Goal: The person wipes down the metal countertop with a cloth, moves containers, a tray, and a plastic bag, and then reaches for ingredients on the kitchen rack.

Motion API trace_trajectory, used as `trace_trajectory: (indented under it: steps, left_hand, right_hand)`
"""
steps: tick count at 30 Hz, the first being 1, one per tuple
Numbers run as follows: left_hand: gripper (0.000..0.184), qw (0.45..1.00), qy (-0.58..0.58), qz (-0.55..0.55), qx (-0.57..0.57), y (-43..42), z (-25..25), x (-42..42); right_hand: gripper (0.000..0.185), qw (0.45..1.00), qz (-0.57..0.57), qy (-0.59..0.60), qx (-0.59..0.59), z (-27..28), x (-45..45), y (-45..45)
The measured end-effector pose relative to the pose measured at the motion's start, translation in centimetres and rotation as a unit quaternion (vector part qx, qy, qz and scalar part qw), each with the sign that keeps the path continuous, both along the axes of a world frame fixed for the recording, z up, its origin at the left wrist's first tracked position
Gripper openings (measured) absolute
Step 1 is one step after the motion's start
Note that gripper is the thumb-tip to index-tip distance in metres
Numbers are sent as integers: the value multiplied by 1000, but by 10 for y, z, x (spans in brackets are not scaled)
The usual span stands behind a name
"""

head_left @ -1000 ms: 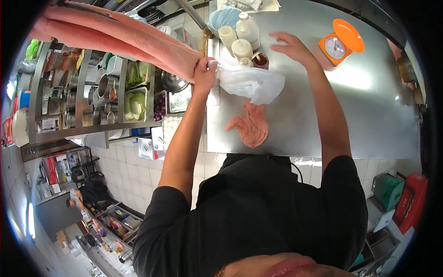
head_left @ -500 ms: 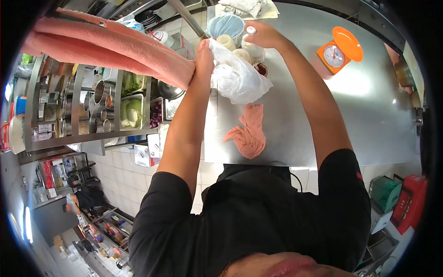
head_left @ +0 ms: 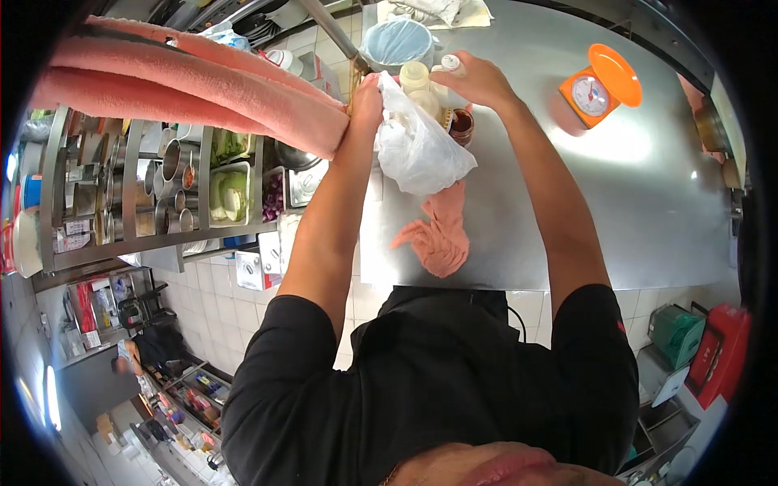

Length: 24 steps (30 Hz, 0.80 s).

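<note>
My left hand (head_left: 367, 95) is closed on the top of a white plastic bag (head_left: 421, 152), which hangs over the table's left part. My right hand (head_left: 480, 79) has its fingers wrapped round a white-capped bottle (head_left: 446, 87) at the back of the table. Beside that bottle stand a cream squeeze bottle (head_left: 414, 76) and a jar of dark red contents (head_left: 462, 125). A crumpled pink cloth (head_left: 440, 239) lies on the steel table (head_left: 519, 247), just below the bag. Part of the bottle is hidden by my fingers.
An orange scale (head_left: 589, 95) stands at the back right. Behind the bottles is a lined tub (head_left: 396, 44). A pink towel (head_left: 203, 85) hangs at upper left, above a shelf (head_left: 162, 240) of vegetables and metal pots. Another person (head_left: 154, 348) is far off at lower left.
My right hand has come left from beside the bottles and closed on the white-capped bottle. My left hand has moved up slightly with the bag, which now hangs more upright.
</note>
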<state>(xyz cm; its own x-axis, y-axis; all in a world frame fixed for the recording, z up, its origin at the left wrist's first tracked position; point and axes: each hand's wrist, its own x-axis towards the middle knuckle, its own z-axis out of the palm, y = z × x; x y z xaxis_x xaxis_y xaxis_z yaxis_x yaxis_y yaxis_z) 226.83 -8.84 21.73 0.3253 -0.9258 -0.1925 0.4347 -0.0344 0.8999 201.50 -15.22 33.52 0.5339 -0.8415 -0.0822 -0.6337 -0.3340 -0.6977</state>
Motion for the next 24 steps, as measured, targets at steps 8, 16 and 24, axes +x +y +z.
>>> trace_trajectory:
  steps: [8,16,24]
  left_hand:
    - [24,990,-102,40,89,8,14,-5]
    - [23,991,-90,32,88,14,16,-21]
    - [23,999,25,23,27,12,-13,-16]
  right_hand:
    - [60,967,-167,-177,-81,-41,-21,24]
    - [47,922,-240,-302,-23,-81,-30,121]
    - [40,921,-246,-275,-127,-78,-26,126]
